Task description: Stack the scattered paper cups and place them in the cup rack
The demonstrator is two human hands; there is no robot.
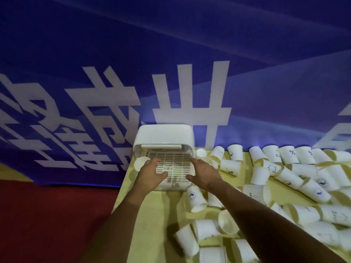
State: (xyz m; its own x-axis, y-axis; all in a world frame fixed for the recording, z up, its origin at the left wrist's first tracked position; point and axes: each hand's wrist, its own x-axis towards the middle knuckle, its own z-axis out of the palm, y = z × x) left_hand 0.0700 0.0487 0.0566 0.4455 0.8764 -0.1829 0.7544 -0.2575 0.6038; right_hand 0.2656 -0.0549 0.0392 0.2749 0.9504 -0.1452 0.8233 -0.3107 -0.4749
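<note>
A white cup rack [164, 136] with a domed cover stands at the table's far left corner. Its slatted tray [173, 164] sticks out toward me. My left hand [150, 173] lies on the tray's left side, fingers fairly straight and thumb stretched over the slats. My right hand [203, 173] lies along the tray's right side, its thumb also on the slats. Neither hand holds a cup. One paper cup [141, 162] lies on its side just left of the rack, behind my left hand. Several white paper cups [284, 175] lie scattered across the right of the table.
The yellow-green table [152, 209] ends at its left edge close to my left forearm, with red floor [47, 215] beyond. A blue banner [171, 54] with white characters hangs right behind the rack. More cups [205, 230] lie near the front, under my right forearm.
</note>
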